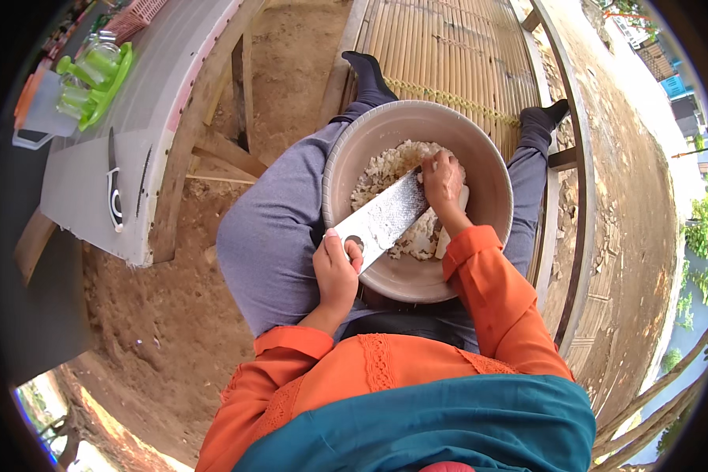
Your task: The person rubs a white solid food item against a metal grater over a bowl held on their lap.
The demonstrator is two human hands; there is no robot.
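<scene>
A flat metal grater (386, 215) slants across a wide brown plastic basin (377, 124) between my legs. My left hand (337, 265) grips its near end, with a finger through the round handle hole. At the far end, my right hand (441, 180) is curled against the rough face. A pale bit shows by its fingertips, but the palm is hidden, so I cannot tell what it holds. White grated pulp (389, 162), which looks like cassava, lies in the basin under and around the grater. A peeled white root piece (442, 243) rests in the pulp below my right wrist.
Beneath my legs is a bamboo-slat bench (448, 53) with a wooden rail (581, 153) at right. On the left table (82, 189) are a knife (114, 183), a green tray (115, 88) with glasses, a plastic pitcher (47, 100) and a pink basket (133, 20).
</scene>
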